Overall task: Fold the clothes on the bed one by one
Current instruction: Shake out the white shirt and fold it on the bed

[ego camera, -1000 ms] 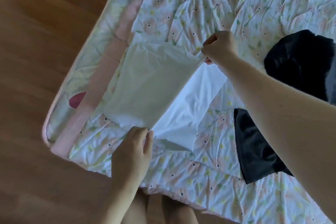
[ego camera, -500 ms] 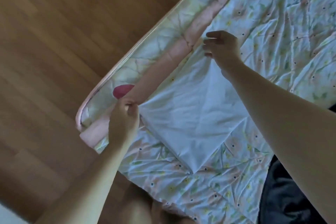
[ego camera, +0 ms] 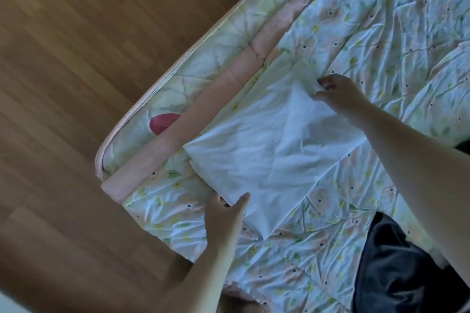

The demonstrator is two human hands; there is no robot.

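A white garment (ego camera: 274, 150) lies folded into a rough rectangle on the floral bedspread (ego camera: 381, 33), close to the bed's corner. My right hand (ego camera: 338, 94) pinches its far edge between thumb and fingers, and the cloth bunches there. My left hand (ego camera: 225, 213) grips the near edge, thumb on top and fingers tucked under the cloth. A dark garment (ego camera: 407, 269) lies crumpled at the lower right, partly behind my right forearm.
The bed's corner with its pink border strip (ego camera: 218, 99) and the mattress side (ego camera: 203, 63) runs diagonally through the view. Wooden floor (ego camera: 89, 84) fills the left half. My legs show at the bottom edge.
The white cloth went from a lifted flap to lying flat and folded. My left hand moved from the left corner by the pink border to the near edge. My right hand now pinches the far edge.
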